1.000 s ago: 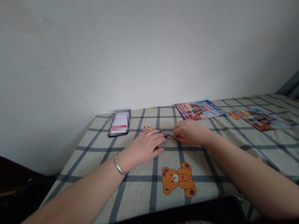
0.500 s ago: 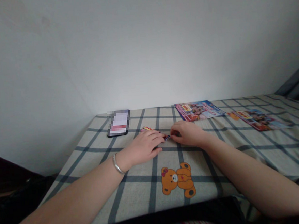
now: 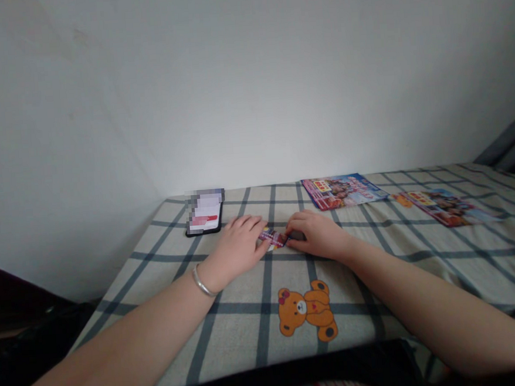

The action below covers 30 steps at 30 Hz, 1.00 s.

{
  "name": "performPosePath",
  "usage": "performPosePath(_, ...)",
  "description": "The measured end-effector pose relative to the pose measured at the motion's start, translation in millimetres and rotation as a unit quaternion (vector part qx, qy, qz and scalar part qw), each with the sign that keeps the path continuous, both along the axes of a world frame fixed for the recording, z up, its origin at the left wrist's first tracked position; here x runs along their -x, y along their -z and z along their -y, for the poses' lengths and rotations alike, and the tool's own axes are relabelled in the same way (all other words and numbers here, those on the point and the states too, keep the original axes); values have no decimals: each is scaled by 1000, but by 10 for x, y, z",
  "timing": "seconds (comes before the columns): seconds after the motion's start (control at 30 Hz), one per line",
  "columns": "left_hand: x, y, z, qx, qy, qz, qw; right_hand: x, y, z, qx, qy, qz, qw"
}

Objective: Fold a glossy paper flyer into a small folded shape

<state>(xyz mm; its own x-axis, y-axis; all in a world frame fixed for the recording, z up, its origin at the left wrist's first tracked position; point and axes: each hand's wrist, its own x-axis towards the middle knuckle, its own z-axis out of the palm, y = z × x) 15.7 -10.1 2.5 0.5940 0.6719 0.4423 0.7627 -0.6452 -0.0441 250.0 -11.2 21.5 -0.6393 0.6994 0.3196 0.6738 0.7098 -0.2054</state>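
Just right of the phone (image 3: pixel 205 211), the left hand (image 3: pixel 239 245) lies flat and open, its fingertips pressing the small printed paper (image 3: pixel 273 238) onto the checked cloth (image 3: pixel 249 329). The right hand (image 3: pixel 316 236) curls over the paper's other end; whether it pinches or only presses is unclear. Even pressure from both sides would probably hold it flat.

Phone (image 3: pixel 205 212), blue leaflet (image 3: pixel 343 189), far leaflet (image 3: pixel 446 205), checked cloth (image 3: pixel 232 336)
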Motion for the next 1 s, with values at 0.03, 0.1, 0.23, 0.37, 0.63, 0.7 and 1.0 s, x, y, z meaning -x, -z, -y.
performPosePath(0.03, 2, -3, 2, -6, -11, 0, 1000, 2, 1, 0, 1, 3, -1, 1000)
performPosePath(0.1, 2, -17, 6, -3, -18, -3, 1000, 3, 4, -2, 3, 7, -2, 1000)
performPosePath(0.23, 5, -30, 0, 28, 14, -21, 999, -3, 4, -7, 3, 6, -1, 1000)
performPosePath(0.37, 18, -5, -17, 34, 32, -10, 999, -10, 15, -16, 1, -1, -2, 1000)
performPosePath(0.63, 21, 25, -49, 71, 60, 37, 995, 18, 59, -29, 1, -9, -16, 1000)
performPosePath(0.7, 23, 36, -63, 83, 64, 47, 993, 43, 71, -37, -1, -16, -25, 1000)
performPosePath(1.0, 15, 117, -120, 85, 63, 102, 989, 115, 127, -90, -11, -52, -56, 997)
